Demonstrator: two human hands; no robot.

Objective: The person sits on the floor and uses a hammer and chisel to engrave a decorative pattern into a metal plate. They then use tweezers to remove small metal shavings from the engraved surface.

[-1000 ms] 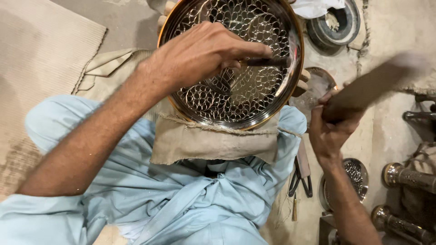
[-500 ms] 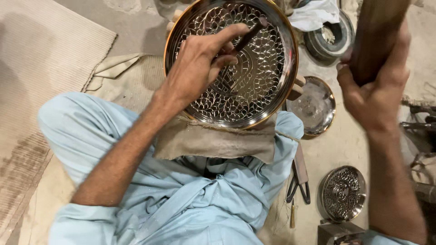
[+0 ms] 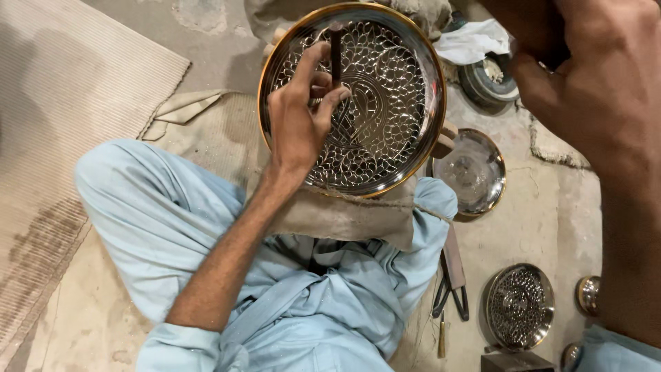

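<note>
— Bare concrete floor (image 3: pixel 551 227), with a ribbed beige mat (image 3: pixel 62 131) at one side: what is the seated person, in light blue clothes (image 3: pixel 303 303), working on?

— 1 large round metal tray (image 3: pixel 385 103), gold-rimmed and cut with a leafy openwork pattern, propped on a tan cloth (image 3: pixel 344 217) across the lap.

— And the hands?

— They are well apart. The left hand (image 3: pixel 299 120) rests on the tray, its fingers (image 3: pixel 323 103) pinched around a thin dark punch (image 3: pixel 336 58) standing upright against the pattern. The right hand (image 3: pixel 592 76) is raised close to the camera, curled around something dark at the top edge; what it is cannot be told.

— What else lies about?

— 1 plain shallow dish (image 3: pixel 469 172) just beside the tray, 1 small patterned plate (image 3: pixel 520 306) nearer the knee, and pliers (image 3: pixel 451 289) between them.
</note>
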